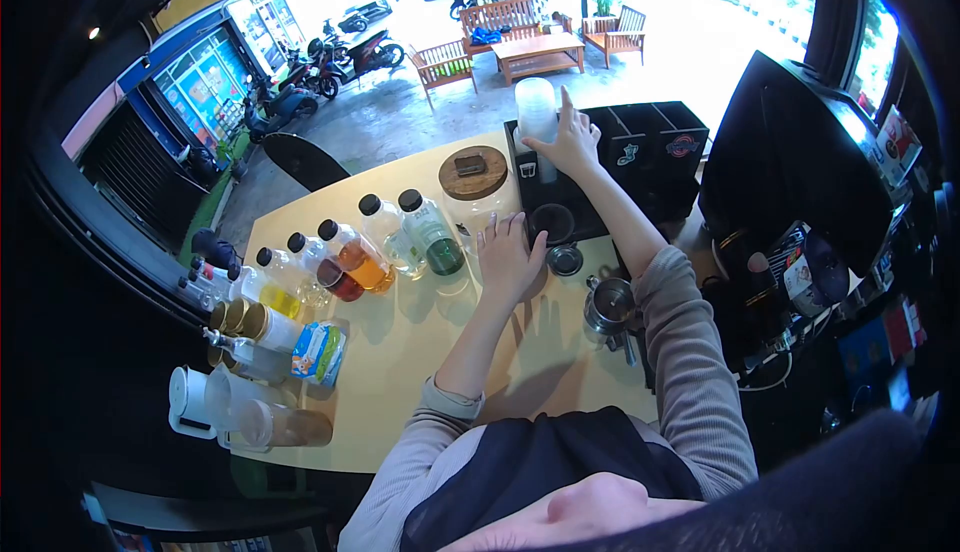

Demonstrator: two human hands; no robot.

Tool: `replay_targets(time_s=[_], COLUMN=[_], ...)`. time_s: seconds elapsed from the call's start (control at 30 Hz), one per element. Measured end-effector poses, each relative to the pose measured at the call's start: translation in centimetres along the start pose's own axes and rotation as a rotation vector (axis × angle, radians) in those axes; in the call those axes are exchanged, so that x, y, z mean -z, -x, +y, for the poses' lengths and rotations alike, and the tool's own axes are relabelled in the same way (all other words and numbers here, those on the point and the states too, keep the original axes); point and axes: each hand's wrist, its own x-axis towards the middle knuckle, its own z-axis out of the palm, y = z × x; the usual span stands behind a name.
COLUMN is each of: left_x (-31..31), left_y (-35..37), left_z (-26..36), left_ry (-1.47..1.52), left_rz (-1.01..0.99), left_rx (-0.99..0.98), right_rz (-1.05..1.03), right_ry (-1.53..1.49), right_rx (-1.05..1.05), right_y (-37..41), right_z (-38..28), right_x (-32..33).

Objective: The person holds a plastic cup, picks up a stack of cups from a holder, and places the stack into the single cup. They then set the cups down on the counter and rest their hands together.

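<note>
My right hand point(572, 142) is at a stack of clear plastic cups point(535, 102) standing in a black organizer point(640, 132). Its thumb overlaps the stack, the index finger points up along the right side, and the other fingers curl loosely. My left hand point(510, 260) is open, fingers spread, in front of a large clear jar with a wooden lid point(473, 172), overlapping the jar's lower part. Right of this hand are a dark round lid point(565, 260) and a black round opening point(551, 223). A metal jug point(610, 304) stands near my right forearm.
Bottles of coloured liquid point(365, 264) line the table's point(400, 382) far left edge. A wipes packet point(319, 354) and a clear container point(285, 424) sit nearer on the left. A large black machine point(800, 172) stands at right. Beyond are wooden benches point(500, 17) and parked motorbikes.
</note>
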Motion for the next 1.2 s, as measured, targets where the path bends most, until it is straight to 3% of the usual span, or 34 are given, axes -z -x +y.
replay_targets(time_s=[0.13, 0.23, 0.3, 0.37, 0.53, 0.73, 1.07, 1.2], left_x=[1.2, 2.8, 4.5, 5.6, 6.2, 5.1, 6.0, 6.6], left_y=[0.5, 1.8, 4.1, 6.8, 13.4, 18.9, 23.3, 25.7], left_z=[-0.2, 0.1, 0.8, 1.3, 2.2, 3.6, 4.8, 5.5], left_ry=[-0.025, 0.014, 0.016, 0.019, 0.044, 0.0, -0.105, -0.104], left_rz=[0.026, 0.029, 0.044, 0.051, -0.053, -0.2, -0.342, -0.346], left_rx=[0.004, -0.039, -0.065, -0.094, -0.035, 0.04, -0.025, -0.052], right_rz=[0.22, 0.164, 0.013, -0.163, -0.307, -0.316, -0.328, -0.445], right_ry=[-0.048, -0.186, -0.162, -0.223, -0.329, -0.241, -0.138, -0.13], right_rx=[0.147, 0.267, 0.319, 0.29, 0.237, 0.195, 0.16, 0.108], right_y=[2.5, 8.2, 13.9, 19.2, 29.0, 33.8, 40.0, 42.3], right_z=[-0.2, -0.6, -1.3, -2.4, -3.1, -4.0, -5.9, -6.5], right_x=[1.1, 2.3, 4.3, 6.7, 7.0, 7.1, 8.4, 9.9])
